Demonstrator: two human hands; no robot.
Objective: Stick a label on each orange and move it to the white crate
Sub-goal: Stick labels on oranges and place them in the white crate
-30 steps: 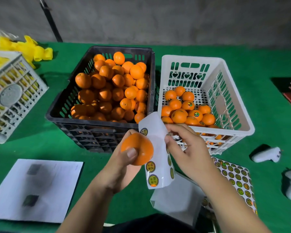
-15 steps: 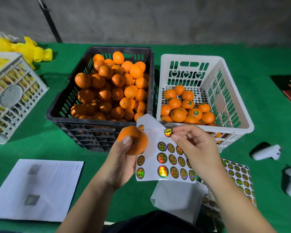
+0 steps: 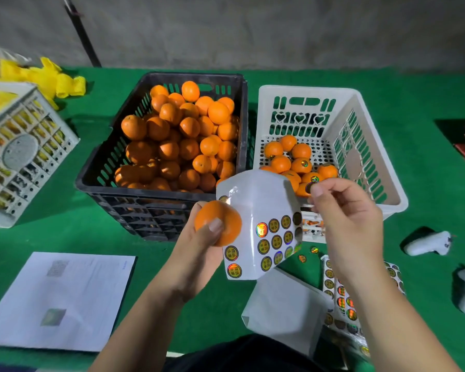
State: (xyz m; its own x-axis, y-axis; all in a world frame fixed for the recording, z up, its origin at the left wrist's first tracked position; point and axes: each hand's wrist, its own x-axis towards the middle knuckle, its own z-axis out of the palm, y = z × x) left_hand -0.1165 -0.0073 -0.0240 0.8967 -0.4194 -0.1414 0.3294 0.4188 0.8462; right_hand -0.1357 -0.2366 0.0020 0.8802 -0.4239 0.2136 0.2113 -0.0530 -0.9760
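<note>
My left hand [image 3: 196,248] grips an orange [image 3: 220,218] and also holds a white sticker sheet [image 3: 258,210] with several round labels, in front of the two crates. My right hand [image 3: 346,218] pinches one round label [image 3: 309,187] between thumb and forefinger, lifted off the sheet's top right corner. The black crate [image 3: 134,181] is piled with unlabelled oranges. The white crate [image 3: 360,135] to its right holds several oranges [image 3: 301,165], some showing labels.
More sticker sheets [image 3: 341,296] and a blank backing sheet [image 3: 282,310] lie on the green table at the right. A printed paper [image 3: 62,299] lies front left. A white lattice crate [image 3: 22,151] with yellow nets [image 3: 49,79] stands at the left. Two white devices [image 3: 430,242] sit far right.
My right hand has peeled a label from the sheet and lifted it up and to the right. The sheet has curled back; the orange stays in my left hand.
</note>
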